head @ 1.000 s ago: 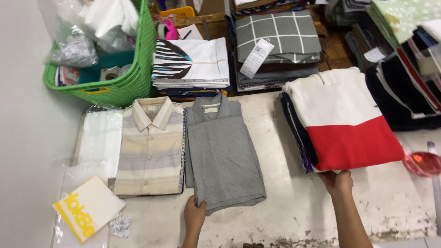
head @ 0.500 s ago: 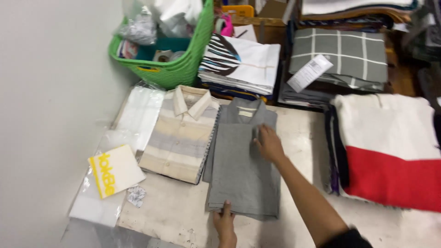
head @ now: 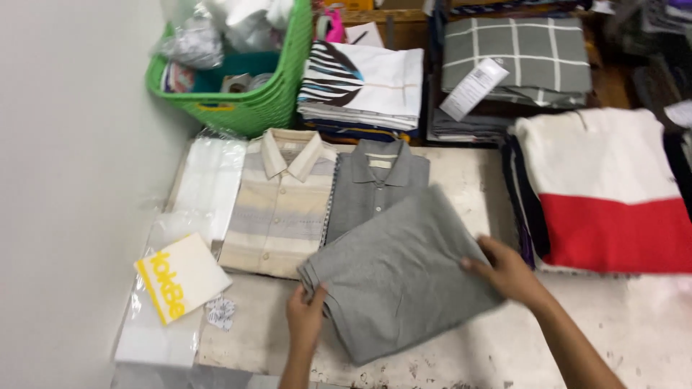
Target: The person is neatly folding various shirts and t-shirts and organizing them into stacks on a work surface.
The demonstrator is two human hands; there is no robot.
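Near the table's [head: 634, 324] front edge, left hand [head: 305, 317] pinches the folded grey shirt's [head: 400, 277] left corner; right hand [head: 508, 272], fingers curled, grips its right edge, beside a striped beige shirt [head: 277, 205]

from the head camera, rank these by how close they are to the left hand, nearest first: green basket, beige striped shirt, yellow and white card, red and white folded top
1. Beige striped shirt, just above the left hand.
2. Yellow and white card, to its left near the wall.
3. Green basket, far up at the back left.
4. Red and white folded top, across on the right.
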